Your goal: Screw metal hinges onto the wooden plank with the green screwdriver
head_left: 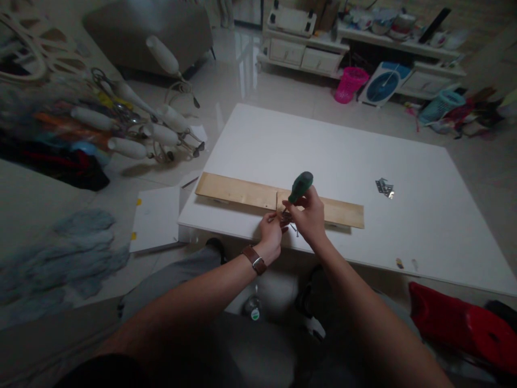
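A screwdriver with a green handle [301, 186] is gripped in my right hand [311, 213], its handle tilted up and its shaft pointing down toward the fingertips. My left hand [271, 233], a brown watch strap at its wrist, is closed close beside the screwdriver tip, holding a small metal piece that is partly hidden by the fingers. Both hands are at the near edge of a long wooden board [238, 191], around its middle, where a seam or line crosses it. A few loose screws [295, 230] lie on the white tabletop [323, 145] just below my right hand.
Several metal brackets [385, 187] lie to the right on the white top. A red object [460, 323] is at the lower right. White lamp arms [161, 129] stand at the left. Farther back are a pink basket [350, 85], a blue fan [383, 85] and a low cabinet [302, 54].
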Demonstrator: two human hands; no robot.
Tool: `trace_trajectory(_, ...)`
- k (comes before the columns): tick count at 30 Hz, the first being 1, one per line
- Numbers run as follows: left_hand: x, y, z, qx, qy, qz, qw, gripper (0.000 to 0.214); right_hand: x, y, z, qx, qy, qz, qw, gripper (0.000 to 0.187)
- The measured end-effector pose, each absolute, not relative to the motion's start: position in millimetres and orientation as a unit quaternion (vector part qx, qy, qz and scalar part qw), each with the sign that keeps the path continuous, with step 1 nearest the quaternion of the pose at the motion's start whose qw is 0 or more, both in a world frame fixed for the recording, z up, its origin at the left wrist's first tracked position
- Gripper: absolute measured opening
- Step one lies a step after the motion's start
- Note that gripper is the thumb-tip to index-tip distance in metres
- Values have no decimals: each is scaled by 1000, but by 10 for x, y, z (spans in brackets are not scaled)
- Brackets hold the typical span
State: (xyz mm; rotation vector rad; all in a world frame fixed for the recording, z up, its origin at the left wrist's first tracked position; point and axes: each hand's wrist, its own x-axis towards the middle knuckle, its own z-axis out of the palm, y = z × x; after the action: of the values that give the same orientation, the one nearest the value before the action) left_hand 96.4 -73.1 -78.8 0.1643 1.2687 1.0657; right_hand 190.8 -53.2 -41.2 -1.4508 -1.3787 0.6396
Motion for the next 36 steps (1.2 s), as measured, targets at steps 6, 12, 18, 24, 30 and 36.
trace_trajectory(6, 963, -743, -804, 78, 557, 477, 675, 9, 1914, -549, -422, -606, -568, 264, 490, 26)
trace_trajectory(12, 956, -738, -786, 78, 560, 471, 678, 8, 1900, -558, -422, -571, -576, 306, 498, 27)
trace_trajectory(18, 961, -728, -780, 74, 567, 471, 672, 10, 1907, -531, -435, -604, -559, 259, 505, 30)
trace_trajectory(24, 963, -736, -802, 75, 561, 477, 673, 10, 1923, -549, -456, -606, -565, 253, 499, 34)
trace_trajectory(30, 974, -728, -766, 69, 569, 471, 671, 9, 1898, -573, -438, -557, -589, 306, 498, 40)
trace_trajectory(36, 974, -727, -748, 68, 569, 472, 670, 12, 1893, -538, -426, -573, -578, 283, 508, 33)
